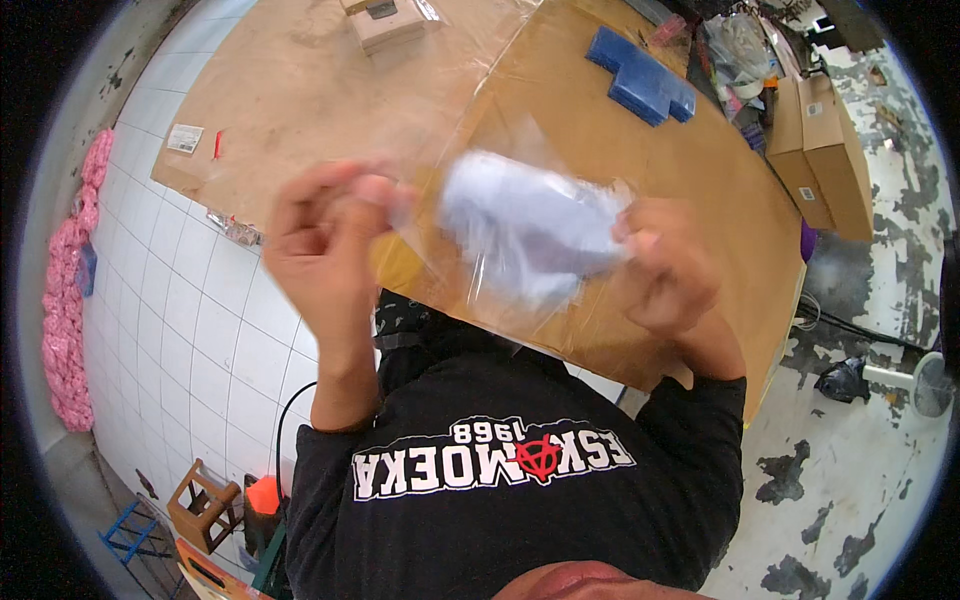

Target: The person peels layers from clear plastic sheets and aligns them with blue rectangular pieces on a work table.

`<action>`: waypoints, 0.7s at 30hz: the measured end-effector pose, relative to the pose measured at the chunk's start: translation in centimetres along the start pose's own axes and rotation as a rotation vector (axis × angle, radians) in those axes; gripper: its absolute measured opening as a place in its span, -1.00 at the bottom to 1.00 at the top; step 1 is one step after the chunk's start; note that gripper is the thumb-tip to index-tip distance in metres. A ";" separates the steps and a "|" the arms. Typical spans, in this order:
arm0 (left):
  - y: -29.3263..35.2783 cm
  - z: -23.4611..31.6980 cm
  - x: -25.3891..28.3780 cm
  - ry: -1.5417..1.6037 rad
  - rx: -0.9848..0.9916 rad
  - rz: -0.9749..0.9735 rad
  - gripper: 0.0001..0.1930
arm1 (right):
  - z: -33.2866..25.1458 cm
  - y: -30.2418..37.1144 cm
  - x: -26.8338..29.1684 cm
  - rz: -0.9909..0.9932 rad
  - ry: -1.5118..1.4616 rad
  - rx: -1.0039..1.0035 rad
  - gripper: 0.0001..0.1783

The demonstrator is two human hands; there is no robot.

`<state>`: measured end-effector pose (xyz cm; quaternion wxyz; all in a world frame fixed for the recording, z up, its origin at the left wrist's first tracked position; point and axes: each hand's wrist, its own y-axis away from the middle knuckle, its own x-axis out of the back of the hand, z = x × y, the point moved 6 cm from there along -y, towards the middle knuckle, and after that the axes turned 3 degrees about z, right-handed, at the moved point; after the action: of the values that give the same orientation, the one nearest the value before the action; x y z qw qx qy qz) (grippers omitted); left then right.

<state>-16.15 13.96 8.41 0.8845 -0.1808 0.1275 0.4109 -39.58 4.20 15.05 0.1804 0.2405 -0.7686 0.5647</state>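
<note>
Both my hands are raised over the near edge of the table. My right hand [665, 265] is closed on the right end of a pale bluish-white item in a transparent plastic bag [535, 225]. Motion smears the bag, and the kind of item inside cannot be made out. To its left, my left hand [335, 225] is closed in a pinch, thumb against fingers. A bit of see-through plastic film trails from those fingertips toward the bag; whether it is joined to it, I cannot tell.
Brown sheeting covers the table [330, 100]. Blue flat packs [645, 80] lie far right, small boxes [385, 25] at the far edge, a label [185, 138] and red strip [217, 145] at left. Cardboard boxes [820, 150] stand right; a pink bundle [70, 300] lies left.
</note>
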 end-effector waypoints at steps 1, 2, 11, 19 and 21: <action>-0.8 0.6 1.3 0.007 -0.056 0.095 -0.81 | 0.5 0.2 0.4 0.062 -0.067 -0.142 -0.94; -1.5 1.3 2.5 0.015 -0.112 0.190 -0.82 | 1.2 1.1 0.6 0.199 -0.145 -0.364 -0.97; -2.5 6.3 7.4 -0.176 -0.444 0.480 -0.77 | 8.2 7.2 0.9 0.034 -0.551 -1.113 -0.89; -1.1 7.3 6.2 -0.238 -0.506 0.423 -0.76 | 6.9 5.3 0.5 -0.345 -0.204 -0.935 -0.92; -0.8 7.0 5.5 -0.255 -0.505 0.369 -0.75 | 6.4 4.6 0.2 -0.411 -0.207 -1.023 -0.91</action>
<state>-11.50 20.19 12.84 0.7314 -0.3153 -0.0593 0.6017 -42.45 -0.83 9.63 0.3040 0.3211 -0.8957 0.0466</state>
